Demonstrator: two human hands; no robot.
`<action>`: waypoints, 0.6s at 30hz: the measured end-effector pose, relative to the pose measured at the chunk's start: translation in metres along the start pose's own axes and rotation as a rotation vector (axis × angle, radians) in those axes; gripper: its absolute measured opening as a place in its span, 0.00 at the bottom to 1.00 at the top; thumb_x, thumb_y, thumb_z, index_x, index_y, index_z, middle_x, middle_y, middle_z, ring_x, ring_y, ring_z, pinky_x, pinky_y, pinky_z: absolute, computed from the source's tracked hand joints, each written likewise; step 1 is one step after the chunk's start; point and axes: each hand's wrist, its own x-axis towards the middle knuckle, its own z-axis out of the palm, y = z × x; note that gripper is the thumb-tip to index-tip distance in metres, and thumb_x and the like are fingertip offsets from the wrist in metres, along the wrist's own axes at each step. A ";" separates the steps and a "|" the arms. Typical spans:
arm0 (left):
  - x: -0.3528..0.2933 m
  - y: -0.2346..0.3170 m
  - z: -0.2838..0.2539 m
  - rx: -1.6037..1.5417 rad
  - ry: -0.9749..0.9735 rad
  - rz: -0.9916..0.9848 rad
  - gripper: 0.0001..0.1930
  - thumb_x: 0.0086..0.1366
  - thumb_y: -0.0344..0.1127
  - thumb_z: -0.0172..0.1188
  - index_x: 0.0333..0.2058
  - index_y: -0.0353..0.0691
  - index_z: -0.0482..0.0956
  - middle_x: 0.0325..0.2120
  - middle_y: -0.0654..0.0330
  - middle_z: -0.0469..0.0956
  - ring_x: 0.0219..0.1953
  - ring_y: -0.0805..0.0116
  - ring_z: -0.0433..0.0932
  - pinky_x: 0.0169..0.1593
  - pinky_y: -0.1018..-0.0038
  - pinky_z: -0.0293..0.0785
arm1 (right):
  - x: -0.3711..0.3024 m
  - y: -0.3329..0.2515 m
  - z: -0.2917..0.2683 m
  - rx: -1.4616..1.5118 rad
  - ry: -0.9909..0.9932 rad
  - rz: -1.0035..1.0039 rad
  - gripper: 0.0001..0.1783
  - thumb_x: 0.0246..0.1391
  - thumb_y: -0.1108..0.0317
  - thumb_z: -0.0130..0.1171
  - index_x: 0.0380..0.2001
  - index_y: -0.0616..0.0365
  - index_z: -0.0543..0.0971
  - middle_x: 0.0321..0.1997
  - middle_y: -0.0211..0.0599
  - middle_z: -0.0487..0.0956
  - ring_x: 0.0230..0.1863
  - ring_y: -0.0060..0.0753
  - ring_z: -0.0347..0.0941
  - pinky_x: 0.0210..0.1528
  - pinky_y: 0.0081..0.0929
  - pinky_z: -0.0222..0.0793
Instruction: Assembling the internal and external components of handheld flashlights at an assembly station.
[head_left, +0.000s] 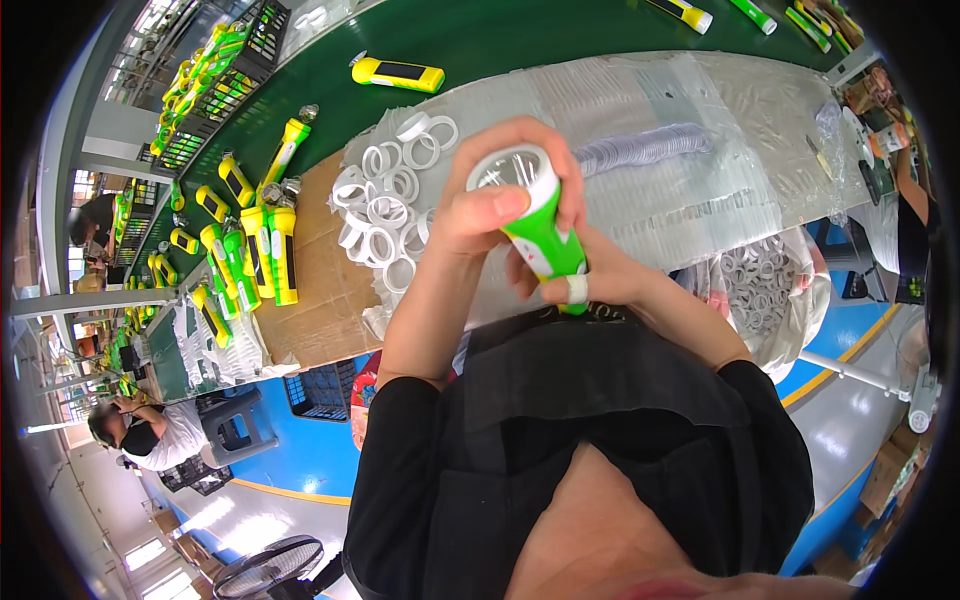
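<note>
A green flashlight (pixel 545 240) with a white ring around its clear lens is held in front of my chest, tilted with its lens end up. My left hand (pixel 470 220) wraps around the lens end, its thumb pressed on the white rim. Lower down, my right hand (pixel 610 272) grips the green body; a white band circles its thumb. Just left of my hands lies a loose pile of white rings (pixel 387 210) on the plastic-covered table (pixel 720 160). Beyond my right hand runs a long row of thin clear discs (pixel 650 146).
Yellow and green flashlights (pixel 283 255) stand close together at the left on brown cardboard (pixel 325 305). Behind is a green belt (pixel 500 45) with a yellow flashlight (pixel 398 74). A black crate (pixel 225 95) holds more. At right hangs a sack of rings (pixel 757 290). Other people sit at both sides.
</note>
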 end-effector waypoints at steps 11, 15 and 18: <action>0.007 -0.004 0.002 -0.043 -0.025 0.034 0.26 0.51 0.47 0.66 0.39 0.29 0.71 0.25 0.45 0.77 0.27 0.56 0.80 0.37 0.59 0.81 | 0.002 -0.018 0.001 -0.484 0.374 -0.184 0.24 0.47 0.57 0.72 0.38 0.62 0.74 0.27 0.38 0.78 0.26 0.25 0.76 0.38 0.24 0.70; 0.001 -0.018 0.038 -0.400 -0.372 0.098 0.28 0.47 0.46 0.68 0.37 0.28 0.72 0.25 0.46 0.78 0.26 0.58 0.81 0.35 0.58 0.82 | 0.005 0.005 0.014 0.843 -0.778 0.173 0.23 0.47 0.61 0.70 0.38 0.65 0.72 0.18 0.36 0.72 0.17 0.26 0.70 0.19 0.24 0.67; 0.011 -0.006 0.018 -0.269 -0.357 0.075 0.26 0.52 0.49 0.64 0.36 0.28 0.72 0.26 0.44 0.78 0.27 0.58 0.81 0.35 0.61 0.82 | 0.006 0.007 -0.003 0.756 -0.675 0.238 0.29 0.43 0.66 0.74 0.45 0.63 0.70 0.28 0.41 0.76 0.25 0.31 0.73 0.28 0.26 0.74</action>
